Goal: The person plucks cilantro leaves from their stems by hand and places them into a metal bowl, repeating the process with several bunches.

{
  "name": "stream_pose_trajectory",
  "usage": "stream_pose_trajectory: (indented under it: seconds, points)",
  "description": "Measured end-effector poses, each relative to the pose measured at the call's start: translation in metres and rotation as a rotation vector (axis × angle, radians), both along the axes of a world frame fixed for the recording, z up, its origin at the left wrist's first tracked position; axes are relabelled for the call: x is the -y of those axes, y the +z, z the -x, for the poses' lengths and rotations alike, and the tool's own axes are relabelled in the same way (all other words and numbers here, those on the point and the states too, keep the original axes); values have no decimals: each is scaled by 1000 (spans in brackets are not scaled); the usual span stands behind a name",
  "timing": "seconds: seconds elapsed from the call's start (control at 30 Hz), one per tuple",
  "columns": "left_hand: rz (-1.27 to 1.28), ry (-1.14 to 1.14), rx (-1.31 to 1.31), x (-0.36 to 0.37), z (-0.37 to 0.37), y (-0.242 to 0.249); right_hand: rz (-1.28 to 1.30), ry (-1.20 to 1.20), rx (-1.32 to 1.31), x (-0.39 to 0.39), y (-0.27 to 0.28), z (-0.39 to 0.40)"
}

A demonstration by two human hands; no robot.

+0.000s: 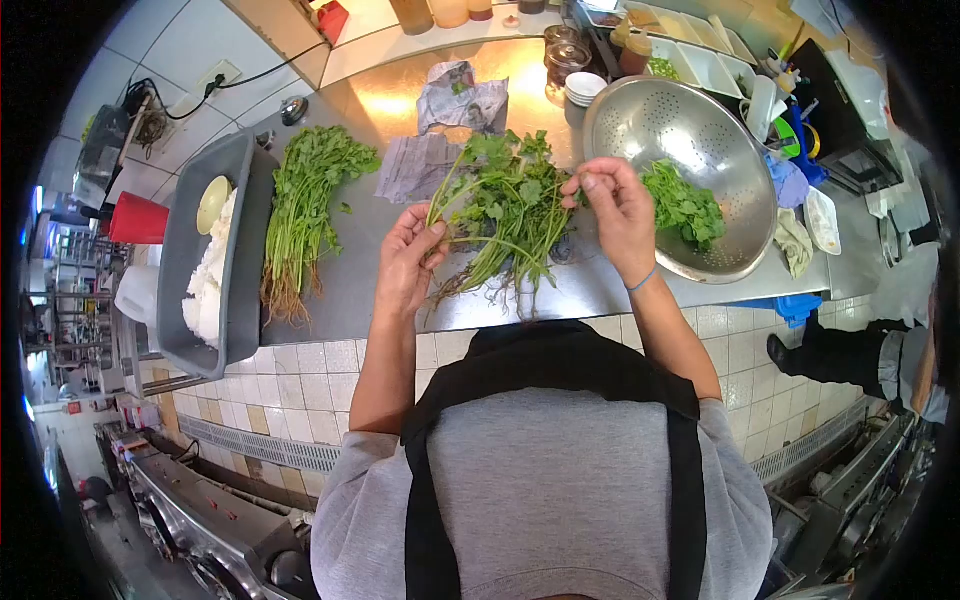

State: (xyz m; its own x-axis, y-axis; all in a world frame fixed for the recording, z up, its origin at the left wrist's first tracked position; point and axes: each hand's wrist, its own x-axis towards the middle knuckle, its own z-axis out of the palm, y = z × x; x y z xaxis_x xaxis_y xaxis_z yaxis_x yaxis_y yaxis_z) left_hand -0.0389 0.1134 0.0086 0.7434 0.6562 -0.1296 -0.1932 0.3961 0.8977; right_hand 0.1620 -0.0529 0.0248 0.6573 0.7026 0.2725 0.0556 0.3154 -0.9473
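Observation:
My left hand (408,262) grips the stems of a bunch of green herbs (505,205) with roots, held over the steel counter (340,290). My right hand (615,210) pinches a sprig at the top right of that bunch. Just right of it stands a large metal colander (700,120) with picked green leaves (685,205) inside. A second bunch of herbs (305,205) with roots lies on the counter to the left, untouched.
A grey tub (195,300) with white contents and a pale bowl sits at the far left. Crumpled newspaper (450,110) lies behind the herbs. Jars, white trays and stacked small bowls (583,88) crowd the back right. Another person's legs (850,355) stand at the right.

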Motion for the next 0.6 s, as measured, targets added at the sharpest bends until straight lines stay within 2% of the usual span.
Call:
stream_pose_trajectory:
  seconds: [0.03, 0.07, 0.13, 0.17, 0.23, 0.33, 0.47, 0.6]
  points:
    - [28, -4, 30, -1, 4, 0, 102, 0, 61, -3, -1, 0]
    - [57, -9, 60, -3, 8, 0, 100, 7, 62, -4, 0, 0]
    - [50, -14, 54, -6, 16, -2, 648, 25, 573, -8, 10, 3]
    - [44, -26, 45, -7, 19, -2, 645, 30, 575, -11, 5, 2]
    - [88, -22, 63, -7, 25, -2, 380, -94, 917, -21, -7, 3]
    - [152, -39, 93, -9, 29, -4, 310, -66, 761, -29, 9, -2]
    - [177, -87, 81, -10, 32, -2, 171, -68, 740, -43, 30, -2]
    - [172, -75, 51, -7, 30, 0, 61, -21, 983, -63, 36, 4]
